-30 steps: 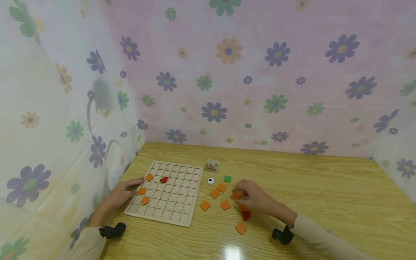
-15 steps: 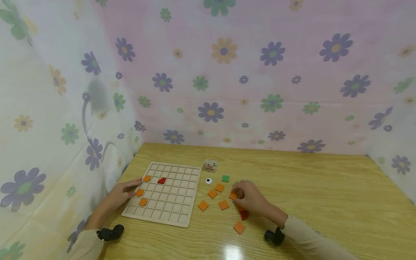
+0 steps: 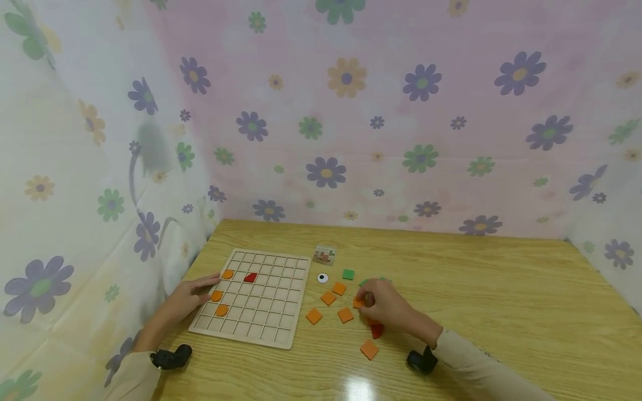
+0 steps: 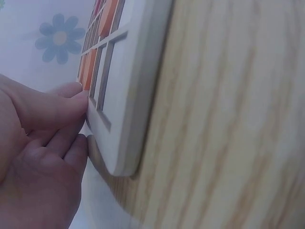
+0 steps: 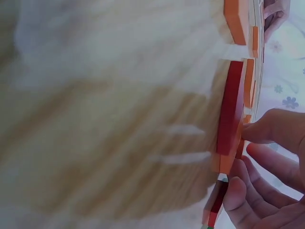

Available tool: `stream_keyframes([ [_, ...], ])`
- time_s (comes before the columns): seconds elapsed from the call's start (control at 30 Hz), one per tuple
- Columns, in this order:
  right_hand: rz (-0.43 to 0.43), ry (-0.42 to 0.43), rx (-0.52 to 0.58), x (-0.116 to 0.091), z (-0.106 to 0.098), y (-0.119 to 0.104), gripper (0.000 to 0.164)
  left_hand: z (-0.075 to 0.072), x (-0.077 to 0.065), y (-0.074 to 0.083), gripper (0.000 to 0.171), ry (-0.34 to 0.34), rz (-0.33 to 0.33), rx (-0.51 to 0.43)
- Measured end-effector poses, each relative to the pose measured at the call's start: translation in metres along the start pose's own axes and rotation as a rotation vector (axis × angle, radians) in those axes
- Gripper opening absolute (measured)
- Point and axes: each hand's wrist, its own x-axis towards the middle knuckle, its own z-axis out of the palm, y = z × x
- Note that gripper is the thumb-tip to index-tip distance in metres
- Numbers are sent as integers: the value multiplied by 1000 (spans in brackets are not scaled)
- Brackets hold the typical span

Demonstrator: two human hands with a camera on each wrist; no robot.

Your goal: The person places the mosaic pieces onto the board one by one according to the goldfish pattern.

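A wooden grid board (image 3: 273, 289) lies at the left of the table. Three rounded orange pieces (image 3: 222, 310) and one red piece (image 3: 250, 277) sit in its cells. My left hand (image 3: 183, 299) rests at the board's left edge, thumb and fingers touching the rim in the left wrist view. Over the loose pieces, my right hand (image 3: 385, 305) pinches an orange square tile (image 3: 358, 302) between thumb and index finger. Partly under that hand are more orange tiles, a red piece (image 3: 377, 331) and green tiles (image 3: 363, 282).
Several orange squares (image 3: 345, 315) lie between board and right hand, one (image 3: 369, 350) nearer the front. Behind them are a green square (image 3: 348, 274), a white eye disc (image 3: 322, 278) and a small picture card (image 3: 325, 255). Flowered cloth (image 3: 351, 111) hangs around the table.
My right thumb and index finger have closed together on the orange tile, and the hand has shifted slightly left. My left hand has stayed at the board. The head view has shifted slightly.
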Motion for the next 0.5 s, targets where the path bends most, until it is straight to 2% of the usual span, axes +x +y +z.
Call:
stream_keyframes([
  [0.27, -41, 19, 36, 6, -1, -5, 13, -1, 1, -2, 43, 1, 2, 5],
  [0.5, -101, 33, 56, 17, 2, -18, 11, -1, 1, -3, 43, -2, -5, -6],
])
